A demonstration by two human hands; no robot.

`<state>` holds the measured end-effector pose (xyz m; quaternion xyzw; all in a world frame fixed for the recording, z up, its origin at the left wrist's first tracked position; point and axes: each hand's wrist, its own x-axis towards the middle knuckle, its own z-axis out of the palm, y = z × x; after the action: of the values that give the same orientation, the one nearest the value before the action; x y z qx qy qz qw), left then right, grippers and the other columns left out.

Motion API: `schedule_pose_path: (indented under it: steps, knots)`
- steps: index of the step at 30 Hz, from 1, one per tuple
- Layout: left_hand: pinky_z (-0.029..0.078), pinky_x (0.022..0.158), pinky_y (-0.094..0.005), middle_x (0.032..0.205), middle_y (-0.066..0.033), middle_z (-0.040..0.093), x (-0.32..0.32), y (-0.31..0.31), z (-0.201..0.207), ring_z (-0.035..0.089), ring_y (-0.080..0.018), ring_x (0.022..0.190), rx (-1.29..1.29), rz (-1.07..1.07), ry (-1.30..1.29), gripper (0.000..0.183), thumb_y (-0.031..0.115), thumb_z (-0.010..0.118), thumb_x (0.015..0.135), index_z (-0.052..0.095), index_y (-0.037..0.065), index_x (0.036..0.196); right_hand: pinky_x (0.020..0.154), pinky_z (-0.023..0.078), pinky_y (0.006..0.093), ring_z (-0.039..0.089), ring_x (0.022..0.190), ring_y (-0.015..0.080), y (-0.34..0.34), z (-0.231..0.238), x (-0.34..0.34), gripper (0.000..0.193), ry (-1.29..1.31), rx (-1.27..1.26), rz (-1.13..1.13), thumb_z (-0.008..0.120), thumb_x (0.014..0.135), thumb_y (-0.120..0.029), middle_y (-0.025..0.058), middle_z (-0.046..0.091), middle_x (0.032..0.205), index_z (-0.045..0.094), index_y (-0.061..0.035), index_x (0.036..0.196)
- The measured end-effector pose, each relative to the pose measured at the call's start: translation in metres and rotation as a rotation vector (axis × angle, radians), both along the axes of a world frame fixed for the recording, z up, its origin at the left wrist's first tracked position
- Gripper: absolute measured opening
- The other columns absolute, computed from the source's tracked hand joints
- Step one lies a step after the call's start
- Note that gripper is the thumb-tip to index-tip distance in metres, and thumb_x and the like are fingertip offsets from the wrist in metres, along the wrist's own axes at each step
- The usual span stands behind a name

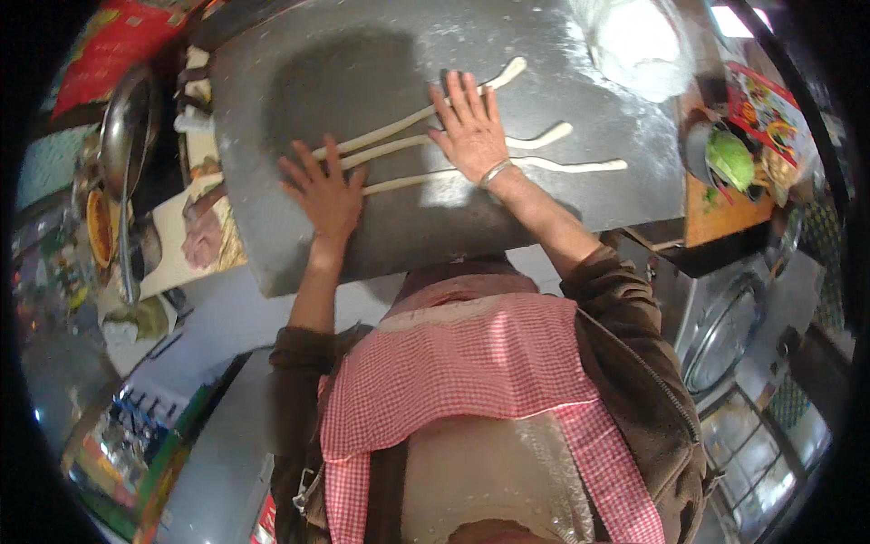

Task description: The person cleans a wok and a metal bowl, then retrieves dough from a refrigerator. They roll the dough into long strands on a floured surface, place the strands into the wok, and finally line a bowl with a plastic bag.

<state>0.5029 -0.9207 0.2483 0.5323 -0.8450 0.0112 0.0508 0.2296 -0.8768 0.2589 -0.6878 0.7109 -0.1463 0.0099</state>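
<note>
Three long strips of dough lie side by side, running left to right on a grey work surface. The far dough strip slants up to the right and ends in a thicker tip. Below it are the middle dough strip and the near dough strip. My left hand lies with fingers spread over the strips' left ends, hiding them. Flat across their middle rests my right hand, fingers apart, a bracelet at its wrist. Both palms face down, and neither hand grips anything.
A pale bag of white flour stands at the far right, with loose flour around it. Right of the surface is a pot holding a green cabbage. To the left are a large metal ladle and raw meat on a board.
</note>
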Motion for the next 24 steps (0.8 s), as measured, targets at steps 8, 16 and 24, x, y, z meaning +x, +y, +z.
schedule_pose_path:
  steps: [8,16,24]
  knots:
    - [0.008,0.115,-0.0768,0.171,-0.0197,0.013,-0.086,0.006,0.09,0.007,-0.0507,0.155,0.049,-0.701,0.163,0.089,0.058,0.076,0.078,0.043,0.032,0.157,0.125,0.019,0.0558,0.017,0.157,0.0388,-0.013,0.022,0.017,0.067,-0.106,-0.057,0.061,0.055,0.098,-0.043,0.0222,0.023,0.167,0.044,-0.0048,0.153]
    - [0.015,0.113,-0.0753,0.171,-0.0086,0.024,-0.152,0.012,0.095,0.009,-0.0394,0.158,-0.085,-0.86,0.415,0.048,0.033,0.081,0.071,0.077,0.021,0.117,0.119,0.03,0.057,0.03,0.15,0.0457,-0.017,0.034,0.017,0.058,0.001,-0.292,0.042,0.056,0.095,-0.031,0.0256,0.043,0.155,0.05,-0.0027,0.146]
    - [0.02,0.115,-0.0654,0.165,-0.0114,0.038,-0.184,0.04,0.093,0.022,-0.0377,0.156,-0.101,-0.86,0.51,0.032,0.022,0.069,0.089,0.072,0.012,0.119,0.122,0.03,0.0529,0.029,0.154,0.0403,-0.011,0.061,0.0,0.063,0.292,-0.253,0.19,0.062,0.092,-0.03,0.021,0.044,0.157,0.048,-0.0056,0.149]
